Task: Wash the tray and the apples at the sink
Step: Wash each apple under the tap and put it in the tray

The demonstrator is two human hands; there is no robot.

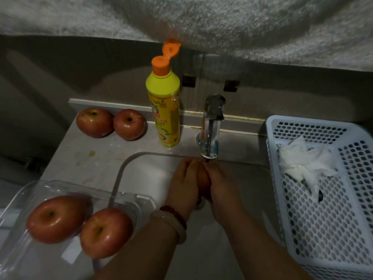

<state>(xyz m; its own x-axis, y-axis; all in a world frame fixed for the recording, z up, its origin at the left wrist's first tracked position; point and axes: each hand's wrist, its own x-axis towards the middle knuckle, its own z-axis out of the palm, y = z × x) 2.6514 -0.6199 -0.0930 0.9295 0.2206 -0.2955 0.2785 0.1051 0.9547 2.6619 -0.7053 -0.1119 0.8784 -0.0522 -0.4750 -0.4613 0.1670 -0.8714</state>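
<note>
A yellow dish-soap bottle (pixel 164 110) with its orange flip cap open stands on the bench (pixel 84 156) beside the chrome tap (pixel 212 126); a white perforated basket (pixel 323 190) at the right holds a crumpled cloth (pixel 302 160). Two red apples (pixel 111 123) sit at the back of the bench, and two more (pixel 78 225) lie in the clear plastic tray (pixel 24 201) by the sink (pixel 145 174). Under the spout, the left hand (pixel 184 178) and right hand (pixel 219 182) cup a fifth apple (pixel 204 179) between them, fingers curled around it.

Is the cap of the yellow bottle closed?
No, the orange flip cap on the yellow bottle stands open.
</note>
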